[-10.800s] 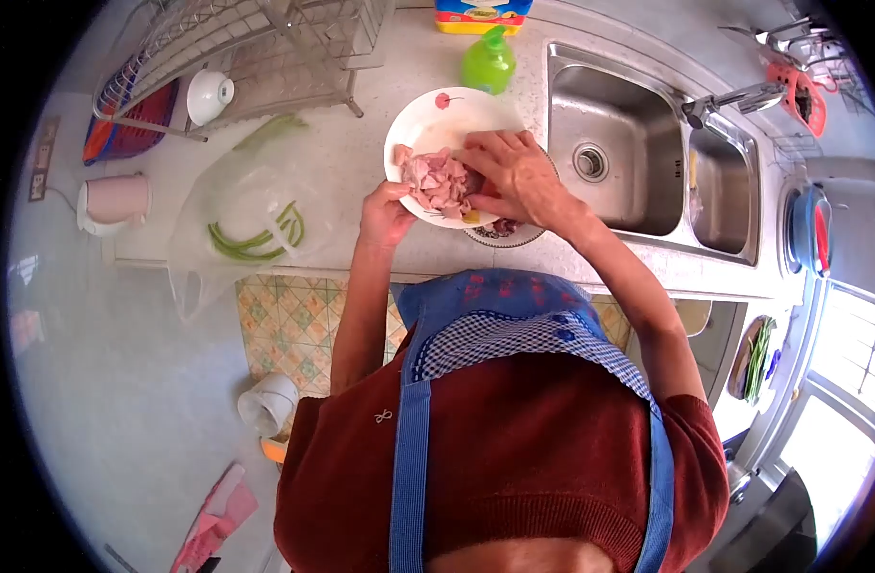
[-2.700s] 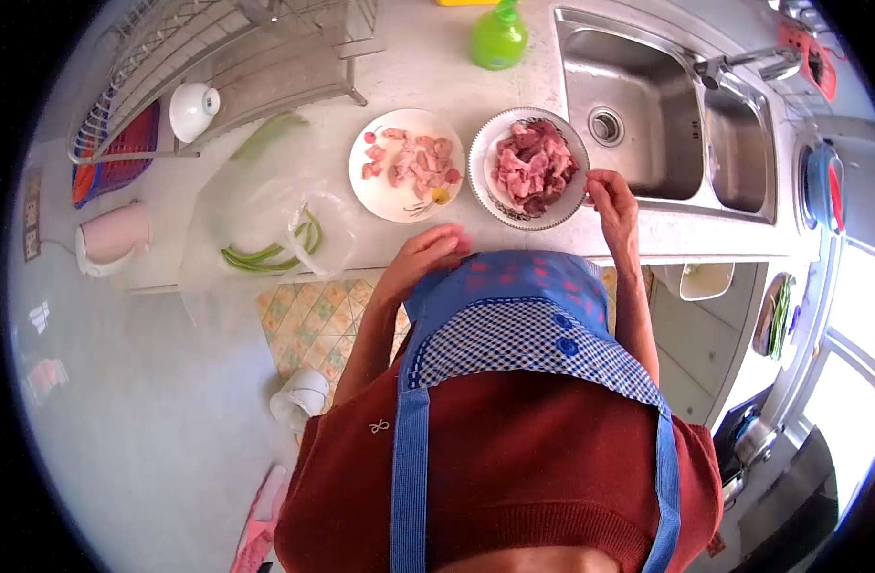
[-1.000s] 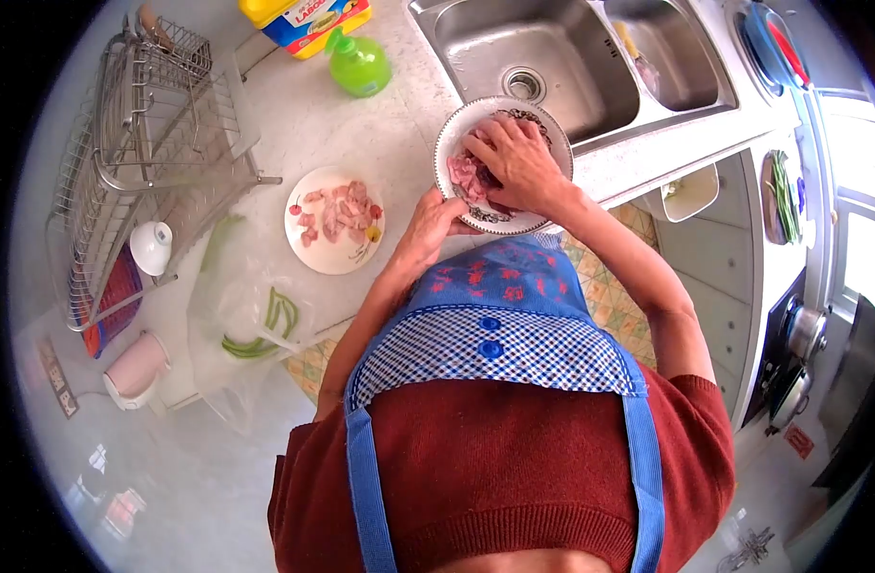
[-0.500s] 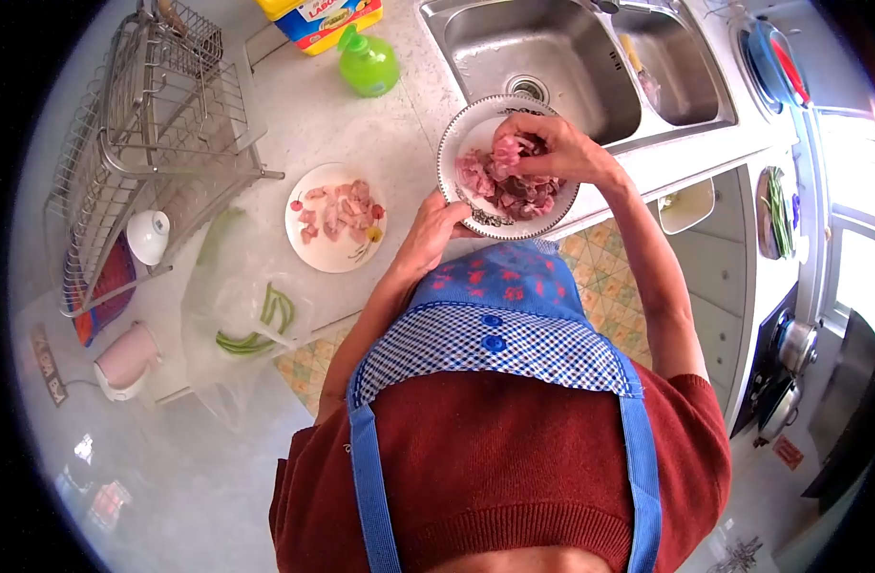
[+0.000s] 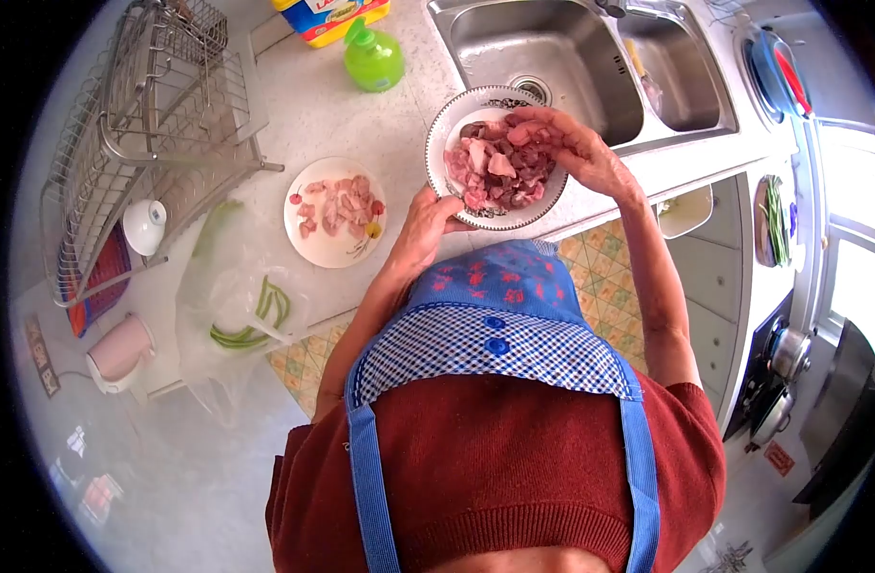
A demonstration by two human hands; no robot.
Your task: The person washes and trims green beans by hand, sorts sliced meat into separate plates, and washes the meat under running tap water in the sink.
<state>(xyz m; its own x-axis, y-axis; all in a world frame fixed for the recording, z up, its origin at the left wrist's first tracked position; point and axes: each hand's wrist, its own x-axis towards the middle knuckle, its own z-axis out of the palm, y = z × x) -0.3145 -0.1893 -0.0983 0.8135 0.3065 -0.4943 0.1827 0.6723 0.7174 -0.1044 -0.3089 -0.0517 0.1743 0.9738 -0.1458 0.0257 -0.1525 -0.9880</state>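
My left hand [image 5: 426, 229] grips the lower left rim of a patterned bowl [image 5: 440, 129], thumb over the edge. Dark and pale raw meat pieces [image 5: 499, 167] fill much of the bowl. At the bowl's right side, my right hand [image 5: 582, 153] is bent over the meat, its fingertips among the pieces; whether they pinch one is hard to make out. To the left, a white plate [image 5: 313, 250] with paler meat slices [image 5: 342, 205] lies on the counter.
A double sink [image 5: 552, 48] lies behind the bowl. Further left are a green pump bottle [image 5: 373, 62], a yellow container [image 5: 332, 19], a wire rack [image 5: 160, 143] with a white cup [image 5: 144, 226], a plastic bag [image 5: 203, 306] with green beans [image 5: 265, 315], and a pink kettle [image 5: 120, 349].
The meat that my right hand lifted half a second ago is back on the pile, and that hand has shifted to the bowl's right side. My left hand keeps its hold on the rim.
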